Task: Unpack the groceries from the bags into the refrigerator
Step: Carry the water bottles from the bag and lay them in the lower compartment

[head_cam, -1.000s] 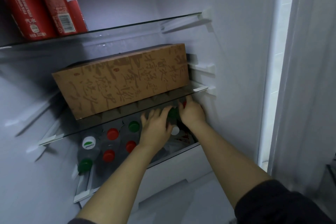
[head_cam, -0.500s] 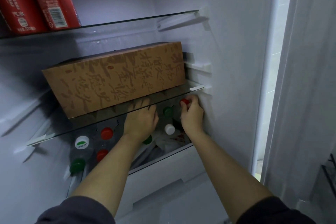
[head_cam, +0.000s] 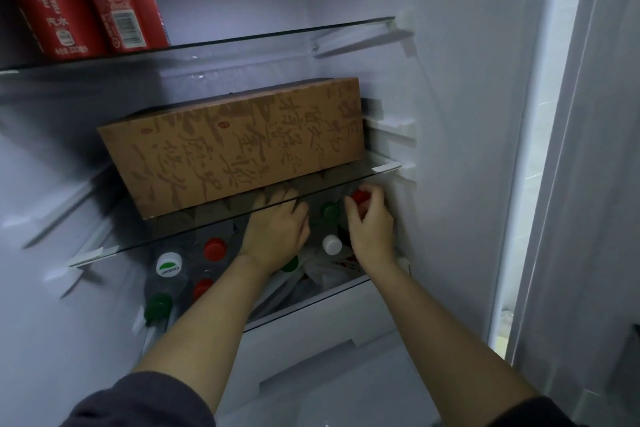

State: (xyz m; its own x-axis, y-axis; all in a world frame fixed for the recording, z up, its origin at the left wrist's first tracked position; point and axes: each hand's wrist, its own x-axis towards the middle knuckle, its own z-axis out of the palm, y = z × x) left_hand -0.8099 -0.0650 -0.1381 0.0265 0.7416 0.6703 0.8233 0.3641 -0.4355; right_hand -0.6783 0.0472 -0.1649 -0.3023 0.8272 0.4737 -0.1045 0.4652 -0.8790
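White-walled refrigerator (head_cam: 450,114) holds a glass shelf (head_cam: 346,180) carrying a brown cardboard box (head_cam: 235,152), with red cans (head_cam: 86,0) at 11 o'clock. Below the shelf stand capped bottles (head_cam: 168,265). At 3 o'clock of them the right hand (head_cam: 370,225) pinches a red-capped bottle (head_cam: 360,196). The left hand (head_cam: 277,236) reaches under the shelf, and its grip cannot be told.

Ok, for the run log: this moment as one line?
stage: arranging bottles under glass shelf | left hand: reaching among them | right hand: gripping red cap | box: on shelf
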